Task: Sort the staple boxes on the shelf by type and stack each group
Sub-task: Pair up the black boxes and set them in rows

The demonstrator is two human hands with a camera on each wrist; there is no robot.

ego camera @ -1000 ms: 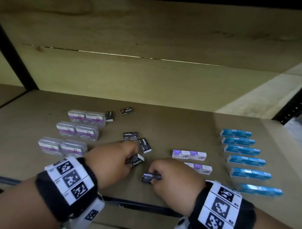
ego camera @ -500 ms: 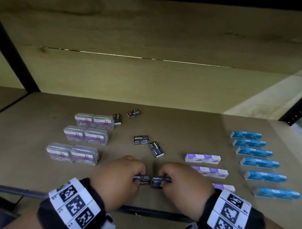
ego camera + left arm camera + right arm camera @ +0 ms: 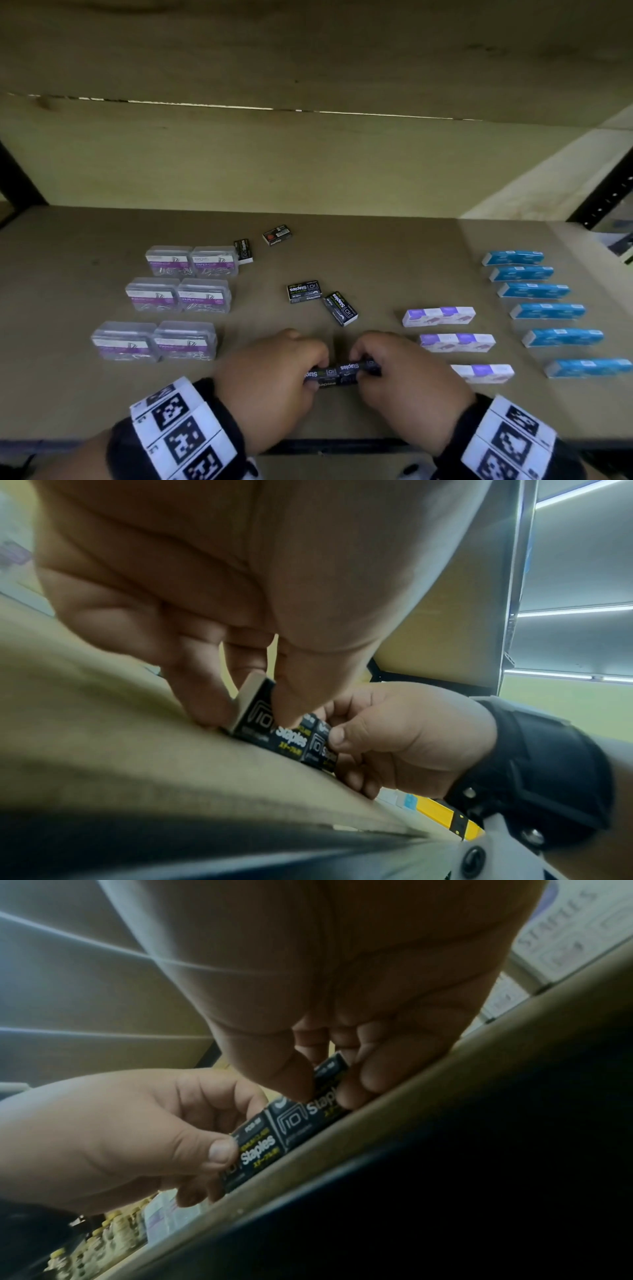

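Note:
Two small black staple boxes stand on their long edges, end to end, near the shelf's front edge. My left hand pinches the left black box between thumb and fingers, as the left wrist view shows for this hand and box. My right hand pinches the right black box; in the right wrist view the hand and its box show the same. Loose black boxes lie behind: two in the middle and two further back.
Several clear boxes with purple labels sit in pairs at the left. Three white-and-purple boxes lie right of my hands, and a column of blue boxes lies at the far right. The shelf's dark front edge runs just below my hands.
Both hands came closer to the front edge, each with a black box. The boxes, apart before, now meet end to end.

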